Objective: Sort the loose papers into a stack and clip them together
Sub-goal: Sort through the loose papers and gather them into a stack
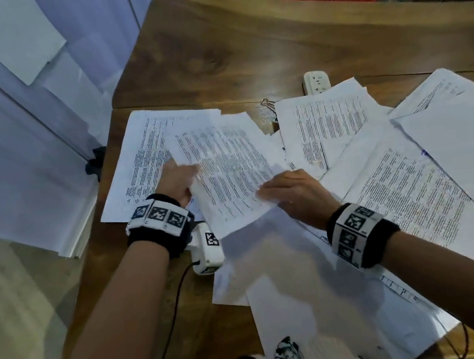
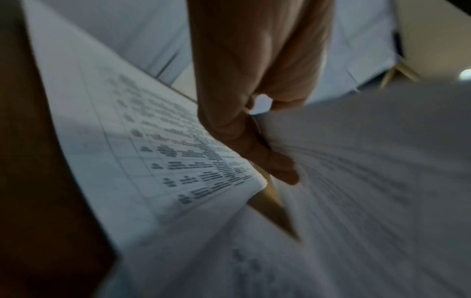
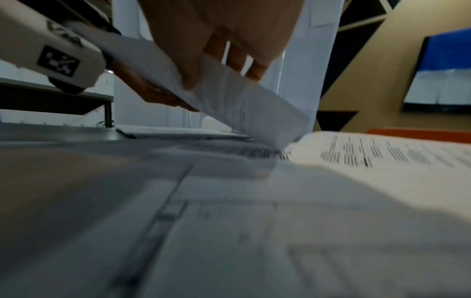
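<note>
I have a printed sheet [image 1: 225, 175] lifted at a tilt over the left part of the wooden table [image 1: 240, 54], pinched at its near corner between thumb and fingers of my right hand [image 1: 297, 194], while my left hand [image 1: 178, 182] steadies its left edge; the left wrist view shows those fingers [image 2: 254, 141] curled against the paper's edge. By my reading the gathering step is under way: most loose papers [image 1: 416, 182] lie fanned and overlapping across the table, unstacked. Next, I judge, this sheet should go flat onto the printed page [image 1: 138, 154] beneath it with edges squared, a light touch, since thin paper bends and slides. A metal clip [image 1: 268, 105] lies between two sheets near the far edge of the spread, untouched. The sheets are white, matte, dense with black text; the table is dark, grained wood. A white power strip [image 1: 317, 82] lies just beyond the papers.
</note>
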`<state>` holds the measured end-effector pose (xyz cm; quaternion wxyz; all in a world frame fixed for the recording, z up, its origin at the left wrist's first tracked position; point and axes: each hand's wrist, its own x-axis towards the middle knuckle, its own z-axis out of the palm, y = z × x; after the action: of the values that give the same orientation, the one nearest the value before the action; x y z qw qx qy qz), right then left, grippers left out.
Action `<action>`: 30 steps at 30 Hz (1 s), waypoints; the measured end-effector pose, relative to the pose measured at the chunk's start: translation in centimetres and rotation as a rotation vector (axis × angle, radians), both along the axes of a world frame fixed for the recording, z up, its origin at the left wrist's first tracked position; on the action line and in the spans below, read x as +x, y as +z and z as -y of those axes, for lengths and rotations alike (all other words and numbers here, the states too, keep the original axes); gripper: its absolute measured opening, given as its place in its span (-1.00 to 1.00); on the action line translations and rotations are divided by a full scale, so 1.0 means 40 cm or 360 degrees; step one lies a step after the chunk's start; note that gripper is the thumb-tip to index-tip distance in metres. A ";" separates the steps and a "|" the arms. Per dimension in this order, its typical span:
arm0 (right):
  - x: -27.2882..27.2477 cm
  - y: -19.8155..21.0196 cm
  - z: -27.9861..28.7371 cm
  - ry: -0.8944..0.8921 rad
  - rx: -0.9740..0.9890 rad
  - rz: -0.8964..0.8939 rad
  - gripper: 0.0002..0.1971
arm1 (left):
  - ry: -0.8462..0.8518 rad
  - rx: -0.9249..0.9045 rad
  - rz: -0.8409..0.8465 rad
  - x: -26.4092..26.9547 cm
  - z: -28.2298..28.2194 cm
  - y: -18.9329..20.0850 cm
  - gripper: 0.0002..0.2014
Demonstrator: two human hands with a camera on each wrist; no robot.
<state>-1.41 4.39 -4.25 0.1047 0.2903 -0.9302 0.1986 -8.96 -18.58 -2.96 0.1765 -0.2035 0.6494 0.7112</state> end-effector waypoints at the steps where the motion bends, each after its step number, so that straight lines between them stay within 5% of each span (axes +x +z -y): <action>1: -0.003 -0.006 -0.003 -0.0167 0.0033 0.0238 -0.65 | 0.0020 -0.0203 0.0008 -0.003 0.008 -0.021 -0.47; 3: -0.016 -0.015 -0.021 -0.0535 0.0221 0.0752 -0.30 | 0.0110 -0.0507 -0.0022 0.000 0.022 -0.039 -0.42; 6: -0.030 -0.015 -0.035 -0.0677 0.0525 0.0970 -0.03 | 0.0063 -0.0807 -0.0049 0.010 0.061 -0.057 -0.50; 12: -0.050 0.005 -0.031 -0.0576 0.0838 0.1027 -0.51 | -0.0195 -0.1072 0.0119 0.039 0.123 -0.102 -0.42; 17: -0.049 0.007 -0.038 -0.0503 0.0604 0.1045 -0.31 | -0.0139 -0.1063 0.0106 0.045 0.119 -0.096 -0.52; 24: -0.038 0.002 -0.046 -0.0550 0.0784 0.1062 -0.52 | -0.0137 -0.1087 0.0064 0.057 0.111 -0.091 -0.55; 30: -0.130 0.113 -0.090 -0.1156 0.0227 0.0682 -0.81 | -0.0267 -0.1188 0.0048 0.060 0.101 -0.085 -0.56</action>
<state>-6.63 8.00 0.27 -0.0482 -0.0976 -0.9842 0.1398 -6.55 -22.61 -6.37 0.1573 -0.2104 0.8754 0.4058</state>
